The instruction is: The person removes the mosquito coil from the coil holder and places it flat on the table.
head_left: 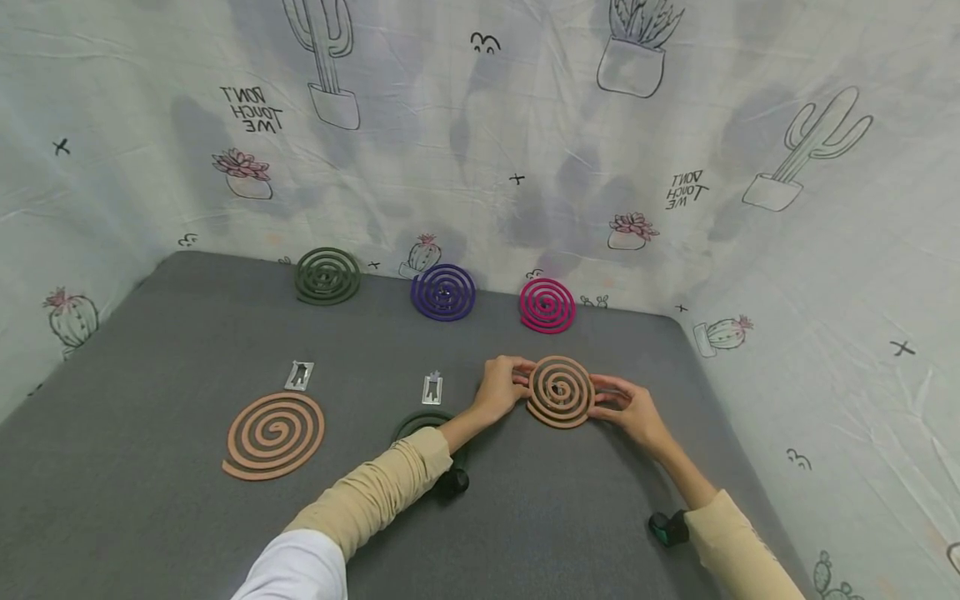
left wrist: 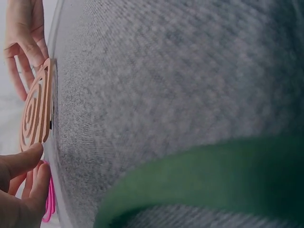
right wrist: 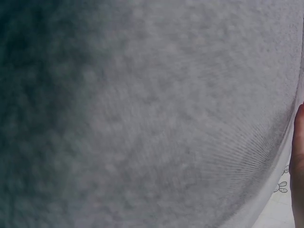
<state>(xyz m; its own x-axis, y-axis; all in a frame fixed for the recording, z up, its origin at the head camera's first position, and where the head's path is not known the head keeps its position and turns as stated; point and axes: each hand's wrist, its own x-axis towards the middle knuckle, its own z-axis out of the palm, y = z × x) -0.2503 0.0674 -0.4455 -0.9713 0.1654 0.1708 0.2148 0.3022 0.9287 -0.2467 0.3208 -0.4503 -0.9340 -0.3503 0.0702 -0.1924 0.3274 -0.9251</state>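
Note:
Both hands hold a tan mosquito coil [head_left: 562,392] by its opposite edges, its spiral face tipped up toward the head camera. My left hand [head_left: 499,388] pinches the left rim between thumb and fingers. At the right rim, my right hand [head_left: 634,412] does the same. The left wrist view shows this coil [left wrist: 35,102] edge-on, just above the table. A small dark spot shows at its centre; whether a stand sits beneath is hard to tell. In the right wrist view only a strip of the hand [right wrist: 298,156] appears.
Along the back stand a dark green coil [head_left: 327,277], a purple coil [head_left: 443,292] and a pink coil [head_left: 547,306]. Another tan coil [head_left: 274,435] lies at left. Two metal stands [head_left: 299,375] lie flat. The left forearm partly covers a green coil [head_left: 420,417].

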